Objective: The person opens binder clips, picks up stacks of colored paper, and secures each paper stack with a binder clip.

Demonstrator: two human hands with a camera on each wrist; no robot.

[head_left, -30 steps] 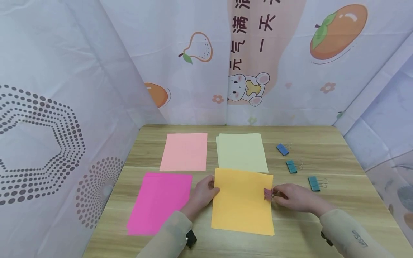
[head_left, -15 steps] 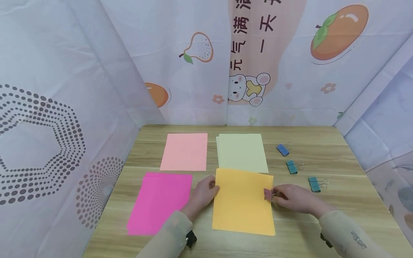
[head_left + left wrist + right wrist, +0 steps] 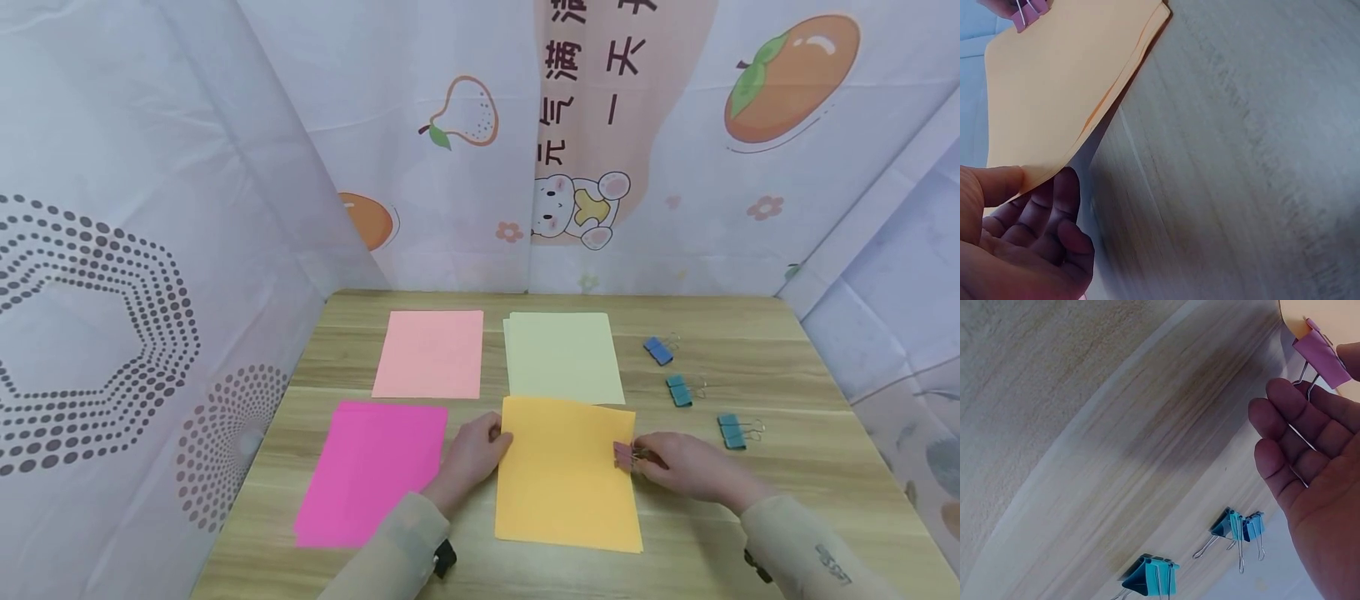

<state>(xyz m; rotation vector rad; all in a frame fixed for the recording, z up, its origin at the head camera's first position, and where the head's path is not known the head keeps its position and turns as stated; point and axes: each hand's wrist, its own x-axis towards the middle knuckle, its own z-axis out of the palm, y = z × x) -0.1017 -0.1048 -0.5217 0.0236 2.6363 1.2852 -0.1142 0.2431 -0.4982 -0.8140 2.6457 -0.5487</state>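
Observation:
A stack of orange-yellow paper (image 3: 566, 479) is held up off the table, with several sheet edges showing in the left wrist view. My left hand (image 3: 474, 454) pinches its left edge, thumb on top and fingers curled beneath. A pink binder clip (image 3: 623, 456) sits over the right edge, its wire handles pointing outward. At those handles is my right hand (image 3: 686, 467), pinching the clip between thumb and fingers. In the right wrist view the clip body (image 3: 1322, 360) overlaps the paper's edge, and the thumb partly covers it.
Magenta sheets (image 3: 375, 475) lie at the left, pink sheets (image 3: 429, 354) behind them. Pale green sheets (image 3: 564, 358) lie just beyond the orange-yellow stack. Toward the right are a blue binder clip (image 3: 659, 350) and two teal ones, a middle clip (image 3: 679, 390) and a nearer clip (image 3: 732, 432).
Both hands keep their hold on the paper and the clip. The whole view shifts very slightly; nothing else visibly moves.

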